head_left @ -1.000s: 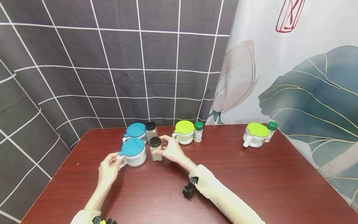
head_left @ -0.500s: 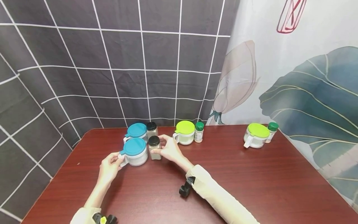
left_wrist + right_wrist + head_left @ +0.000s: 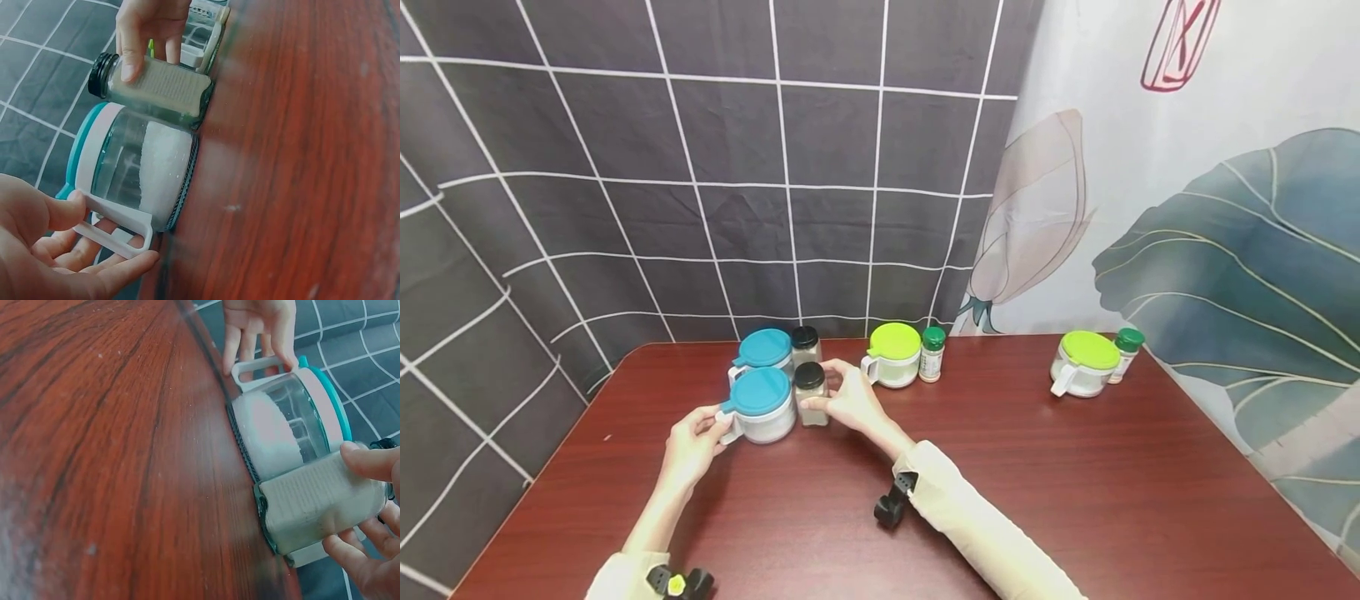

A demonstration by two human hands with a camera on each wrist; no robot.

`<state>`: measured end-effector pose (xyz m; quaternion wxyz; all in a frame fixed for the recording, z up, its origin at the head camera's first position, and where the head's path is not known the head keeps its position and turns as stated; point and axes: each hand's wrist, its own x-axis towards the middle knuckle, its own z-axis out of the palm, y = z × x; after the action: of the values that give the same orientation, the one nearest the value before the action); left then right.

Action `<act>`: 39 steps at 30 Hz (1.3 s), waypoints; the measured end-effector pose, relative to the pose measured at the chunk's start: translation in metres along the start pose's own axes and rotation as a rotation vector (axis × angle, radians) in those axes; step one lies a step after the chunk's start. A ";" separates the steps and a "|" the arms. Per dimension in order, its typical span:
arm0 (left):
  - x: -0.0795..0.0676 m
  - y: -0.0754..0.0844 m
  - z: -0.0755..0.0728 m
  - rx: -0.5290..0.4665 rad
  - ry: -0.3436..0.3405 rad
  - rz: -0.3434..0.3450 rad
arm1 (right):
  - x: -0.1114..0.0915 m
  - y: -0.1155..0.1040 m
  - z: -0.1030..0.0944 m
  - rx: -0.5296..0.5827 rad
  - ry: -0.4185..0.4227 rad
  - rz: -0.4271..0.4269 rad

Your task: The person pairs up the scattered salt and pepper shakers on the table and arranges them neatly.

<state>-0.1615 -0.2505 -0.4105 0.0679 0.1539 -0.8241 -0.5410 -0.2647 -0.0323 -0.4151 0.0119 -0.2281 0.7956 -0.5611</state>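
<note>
My left hand (image 3: 691,450) pinches the white handle of a seasoning jar (image 3: 767,425) with a blue lid. In the left wrist view this clear jar (image 3: 162,169) is partly filled with white granules. My right hand (image 3: 855,402) grips a glass spice bottle (image 3: 812,410) with a black cap, thumb on the near side and fingers round the far side. The bottle (image 3: 319,503) stands upright right against the jar's side, filled with pale powder. Directly behind them are a second blue-lidded jar (image 3: 764,348) and a second black-capped bottle (image 3: 806,343).
Along the back edge of the reddish wooden table (image 3: 1000,475) stand a lime-lidded jar (image 3: 894,354) and a green-capped bottle (image 3: 931,358). Another lime-lidded jar (image 3: 1084,367) and green-capped bottle (image 3: 1124,357) sit at the far right. A grey checked cloth (image 3: 715,183) hangs behind.
My right hand has slid the black-capped bottle slightly left, closing the gap to the front blue-lidded jar. My left hand keeps its hold on the jar's handle.
</note>
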 end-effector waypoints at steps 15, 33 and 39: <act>-0.001 0.000 -0.005 0.015 -0.013 -0.002 | 0.006 -0.003 0.006 -0.096 -0.014 -0.033; 0.000 -0.002 -0.001 0.006 -0.042 -0.013 | 0.002 -0.005 0.003 -0.050 -0.021 -0.003; 0.001 -0.002 0.000 -0.007 -0.044 -0.014 | 0.003 -0.005 0.003 -0.080 -0.022 -0.009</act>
<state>-0.1619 -0.2516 -0.4124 0.0464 0.1475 -0.8225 -0.5474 -0.2646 -0.0370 -0.4104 0.0090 -0.2381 0.8163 -0.5263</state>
